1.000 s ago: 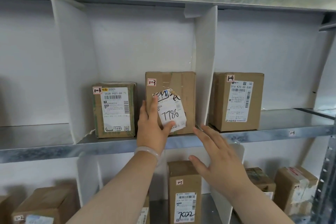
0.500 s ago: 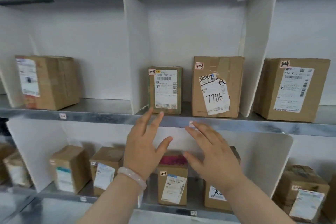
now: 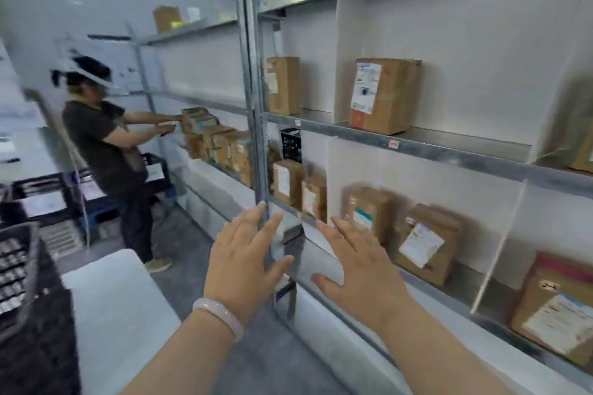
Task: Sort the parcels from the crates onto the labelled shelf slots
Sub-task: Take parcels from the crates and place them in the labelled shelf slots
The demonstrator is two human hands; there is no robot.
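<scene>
The left hand (image 3: 244, 263) and right hand (image 3: 359, 272) hover empty, fingers spread wide. Parcels (image 3: 385, 94) stand on the shelf (image 3: 465, 154) at 3 o'clock. The blurred black crate (image 3: 17, 269) at 9 o'clock probably holds the next one; take it with both hands, label facing up.

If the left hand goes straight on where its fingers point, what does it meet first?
Most likely the metal shelf upright: the open left hand points up and forward at it, and its fingertips overlap it in the view, though depth is unclear.
</scene>
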